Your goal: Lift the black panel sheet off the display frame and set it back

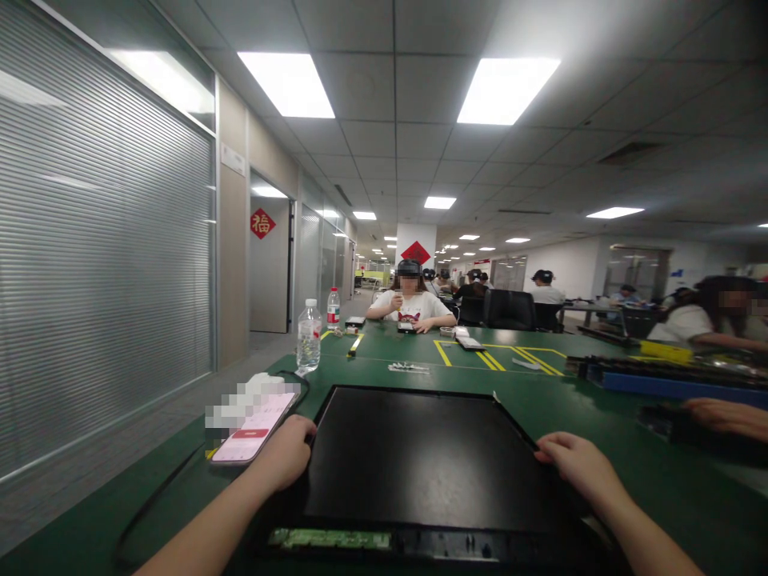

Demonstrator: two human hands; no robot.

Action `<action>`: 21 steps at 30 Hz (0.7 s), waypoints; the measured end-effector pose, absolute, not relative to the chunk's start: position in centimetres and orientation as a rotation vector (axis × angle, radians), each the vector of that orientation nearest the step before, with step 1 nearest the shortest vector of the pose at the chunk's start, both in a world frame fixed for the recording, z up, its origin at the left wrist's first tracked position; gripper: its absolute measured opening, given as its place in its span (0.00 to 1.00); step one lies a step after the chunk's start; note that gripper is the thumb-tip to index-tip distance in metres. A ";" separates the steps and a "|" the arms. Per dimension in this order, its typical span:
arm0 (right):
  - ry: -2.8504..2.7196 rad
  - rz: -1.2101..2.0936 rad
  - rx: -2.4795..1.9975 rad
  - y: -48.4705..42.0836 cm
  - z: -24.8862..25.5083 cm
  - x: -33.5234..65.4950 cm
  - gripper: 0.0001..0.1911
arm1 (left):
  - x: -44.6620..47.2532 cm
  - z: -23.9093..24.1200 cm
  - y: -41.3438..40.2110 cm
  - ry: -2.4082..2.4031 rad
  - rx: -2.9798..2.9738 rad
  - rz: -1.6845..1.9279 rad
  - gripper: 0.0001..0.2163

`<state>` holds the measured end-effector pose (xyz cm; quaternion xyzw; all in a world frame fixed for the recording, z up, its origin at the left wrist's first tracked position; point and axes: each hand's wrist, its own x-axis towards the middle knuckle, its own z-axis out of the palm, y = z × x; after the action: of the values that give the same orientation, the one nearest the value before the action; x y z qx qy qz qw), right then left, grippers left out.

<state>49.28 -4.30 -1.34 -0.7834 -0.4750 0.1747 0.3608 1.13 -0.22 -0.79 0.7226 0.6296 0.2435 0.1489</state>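
Observation:
A large flat black panel (420, 456) lies on the green table (540, 400) in front of me, with a green circuit strip (330, 538) along its near edge. My left hand (286, 454) grips the panel's left edge, fingers curled over it. My right hand (573, 464) holds the right edge, fingers bent onto the rim. A smartphone (255, 436) with a lit screen lies just left of my left hand.
A black cable (162, 488) loops on the table at left. Two water bottles (309, 336) stand farther back. A person (411, 304) sits across the table. Another person's hand (723, 416) rests at right near blue and black trays (660, 382). Yellow tape lines (486, 358) mark the table.

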 end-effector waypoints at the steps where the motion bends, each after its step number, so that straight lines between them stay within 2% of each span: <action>1: -1.226 0.445 -2.024 -4.3 -1.3 49.2 0.15 | 1.1 -0.9 -0.2 1.812 2.074 0.709 0.16; 9: -1.217 0.464 -2.013 -4.5 -1.0 48.9 0.15 | 0.8 -0.2 -0.3 1.826 2.075 0.749 0.20; 14: -1.234 0.439 -2.005 -4.5 -1.0 48.8 0.15 | 1.0 0.6 -1.1 1.747 2.163 0.743 0.16; 21: -1.308 0.337 -2.062 -5.0 0.0 48.0 0.14 | 1.1 0.8 -1.3 1.741 2.254 0.714 0.17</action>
<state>48.03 -5.03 0.05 -0.7892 -0.5004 0.1289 0.3318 1.08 -1.25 0.76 0.7635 0.5899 0.2420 0.1024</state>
